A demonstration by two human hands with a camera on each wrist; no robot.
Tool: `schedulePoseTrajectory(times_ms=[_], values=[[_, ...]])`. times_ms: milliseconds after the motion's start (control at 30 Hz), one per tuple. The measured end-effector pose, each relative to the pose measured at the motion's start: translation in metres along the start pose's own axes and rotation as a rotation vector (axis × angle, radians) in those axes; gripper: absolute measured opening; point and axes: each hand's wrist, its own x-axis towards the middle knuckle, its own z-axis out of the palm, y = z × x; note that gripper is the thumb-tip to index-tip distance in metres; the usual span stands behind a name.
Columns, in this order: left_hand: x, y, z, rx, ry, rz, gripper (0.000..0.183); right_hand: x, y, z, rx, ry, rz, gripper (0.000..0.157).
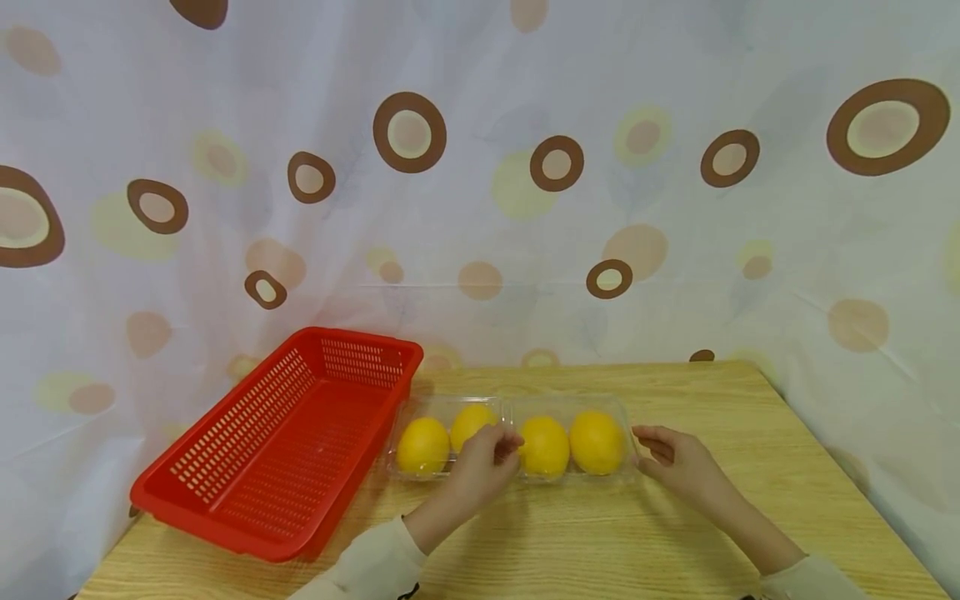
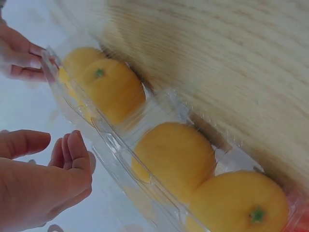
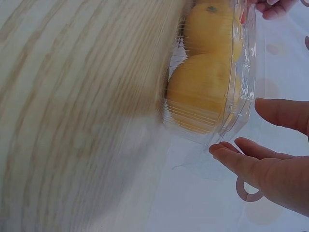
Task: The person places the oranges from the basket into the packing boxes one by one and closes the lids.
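Note:
Two clear plastic clamshell boxes sit side by side on the table. The left box (image 1: 442, 405) and the right box (image 1: 555, 407) hold two yellow-orange oranges each, such as this orange (image 1: 597, 442). My left hand (image 1: 483, 468) hovers by the boxes near their meeting edges, fingers loosely bent with nothing between them; the left wrist view shows it apart from the plastic. At the right box's outer end is my right hand (image 1: 688, 468), its fingertips (image 3: 217, 147) at the rim and the thumb spread away. Whether those fingertips touch the plastic is hard to tell.
A red slotted basket (image 1: 300, 450) stands left of the boxes, its right side close to the left box. The wooden table (image 1: 570, 542) runs back to a hanging patterned sheet (image 1: 480, 225), which also covers both sides.

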Motion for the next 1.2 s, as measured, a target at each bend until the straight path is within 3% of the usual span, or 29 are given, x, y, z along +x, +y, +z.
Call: schedulePoseTrajectory(times_ms=[100,300,633,800,1000,1200], values=[[-0.007,-0.001,-0.002,-0.044,-0.054,-0.061,0.006,-0.001,0.003,0.002,0.001,0.011,0.002,0.049],[-0.019,-0.004,-0.003,-0.219,-0.188,-0.215,0.020,-0.006,0.005,0.003,0.017,0.001,0.038,0.052],[-0.026,-0.008,0.010,-0.416,-0.284,-0.421,0.030,-0.010,0.008,0.006,0.033,-0.025,0.044,0.048],[-0.026,-0.011,0.024,-0.558,-0.244,-0.517,0.037,-0.011,0.009,0.005,0.055,-0.042,0.068,0.046],[-0.023,-0.011,0.035,-0.845,-0.146,-0.645,0.040,-0.009,0.008,0.000,0.231,-0.101,0.148,0.046],[-0.021,-0.007,0.040,-1.017,-0.099,-0.665,0.040,-0.005,0.007,-0.001,0.330,-0.095,0.213,0.045]])
